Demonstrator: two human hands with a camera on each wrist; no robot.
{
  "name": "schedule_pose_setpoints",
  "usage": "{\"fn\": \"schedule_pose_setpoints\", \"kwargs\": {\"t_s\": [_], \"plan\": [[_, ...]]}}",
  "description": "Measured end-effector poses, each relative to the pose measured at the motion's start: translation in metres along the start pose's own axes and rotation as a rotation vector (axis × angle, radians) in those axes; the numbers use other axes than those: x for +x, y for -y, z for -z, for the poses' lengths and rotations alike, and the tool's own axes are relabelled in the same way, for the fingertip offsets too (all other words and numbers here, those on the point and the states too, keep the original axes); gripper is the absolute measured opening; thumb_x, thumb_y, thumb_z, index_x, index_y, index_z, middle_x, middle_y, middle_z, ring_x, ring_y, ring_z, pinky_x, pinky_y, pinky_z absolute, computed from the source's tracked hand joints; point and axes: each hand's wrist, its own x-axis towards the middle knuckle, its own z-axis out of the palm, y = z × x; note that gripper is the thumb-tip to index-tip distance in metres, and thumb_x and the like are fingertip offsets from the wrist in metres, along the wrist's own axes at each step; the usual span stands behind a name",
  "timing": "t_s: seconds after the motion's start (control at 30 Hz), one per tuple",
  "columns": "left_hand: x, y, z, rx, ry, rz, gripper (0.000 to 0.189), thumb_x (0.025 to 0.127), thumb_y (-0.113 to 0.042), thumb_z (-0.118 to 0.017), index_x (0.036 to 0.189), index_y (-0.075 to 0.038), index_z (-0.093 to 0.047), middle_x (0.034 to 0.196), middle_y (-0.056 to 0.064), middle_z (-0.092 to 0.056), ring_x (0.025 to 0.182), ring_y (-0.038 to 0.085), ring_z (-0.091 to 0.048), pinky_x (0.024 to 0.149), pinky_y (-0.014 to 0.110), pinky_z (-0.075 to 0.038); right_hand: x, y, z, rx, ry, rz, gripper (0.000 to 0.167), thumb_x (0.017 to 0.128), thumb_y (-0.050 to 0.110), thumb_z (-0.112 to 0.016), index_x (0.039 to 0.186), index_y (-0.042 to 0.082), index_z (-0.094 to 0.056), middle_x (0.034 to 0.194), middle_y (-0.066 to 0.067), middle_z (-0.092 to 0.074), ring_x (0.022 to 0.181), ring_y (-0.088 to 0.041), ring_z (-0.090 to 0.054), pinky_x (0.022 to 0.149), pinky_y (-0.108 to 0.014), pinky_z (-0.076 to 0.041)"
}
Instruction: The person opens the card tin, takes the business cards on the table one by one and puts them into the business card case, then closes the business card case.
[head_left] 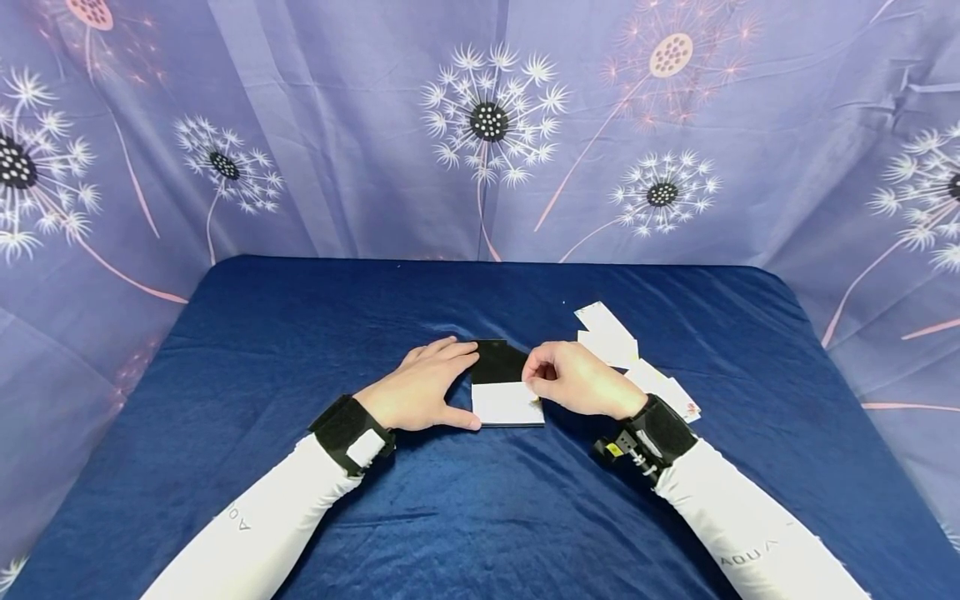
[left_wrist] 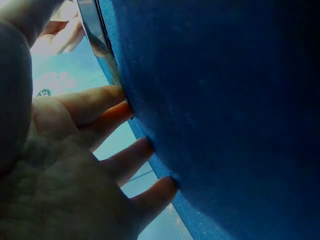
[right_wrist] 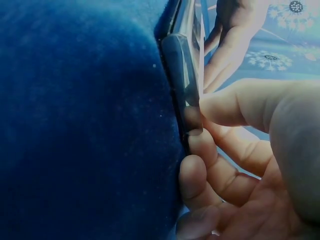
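Observation:
A flat black item [head_left: 497, 364] with a glossy edge lies mid-table; its exact kind is unclear. Over its near half is a white card [head_left: 498, 403], with a small coloured mark by the right edge. My left hand [head_left: 429, 385] is spread along the left side, thumb at the near left corner and fingertips by the far left edge. With curled fingers, my right hand [head_left: 576, 379] pinches the card's right edge between thumb and index finger. In the right wrist view, the right thumb [right_wrist: 235, 103] touches the card side, and the other fingers are curled beside the glossy edge [right_wrist: 182, 70].
Several white cards [head_left: 609, 340] lie loosely overlapped to the right, partly behind the right hand. A dark blue cloth [head_left: 300, 317] covers the table. Behind it hangs a lilac curtain [head_left: 337, 125] printed with dandelions.

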Motion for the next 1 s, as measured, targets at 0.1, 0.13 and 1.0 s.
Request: {"fn": "schedule_pose_setpoints", "kwargs": {"t_s": [0.1,0.13,1.0], "plan": [[0.0,0.0,-0.001,0.004,-0.001,-0.001,0.097,0.09,-0.06,-0.079,0.164,-0.009,-0.042,0.172,0.006,-0.031,0.161,0.035,-0.018,0.125,0.061,-0.02,-0.001,-0.001,-0.001,-0.003,0.003,0.02,0.012,0.097,0.007,-0.074,0.092,0.017,-0.076,0.082,0.007,-0.062,0.074,-0.011,-0.058,0.068,-0.03,-0.049],[0.0,0.001,-0.001,0.005,-0.001,-0.001,0.097,0.09,-0.06,-0.079,0.164,-0.009,-0.042,0.172,0.006,-0.031,0.161,0.035,-0.018,0.125,0.061,-0.02,-0.001,-0.002,-0.001,-0.005,0.001,0.026,0.012,0.097,0.007,-0.074,0.092,0.017,-0.076,0.082,0.007,-0.062,0.074,-0.011,-0.058,0.068,-0.03,-0.049],[0.0,0.001,0.0,0.01,0.007,0.003,0.098,0.091,-0.06,-0.079,0.165,-0.009,-0.04,0.173,0.006,-0.03,0.161,0.034,-0.017,0.125,0.061,-0.019,-0.003,-0.007,0.021,-0.016,-0.118,-0.03,0.007,0.092,0.01,-0.08,0.094,0.015,-0.075,0.079,0.007,-0.065,0.072,-0.013,-0.061,0.065,-0.028,-0.048]]}}
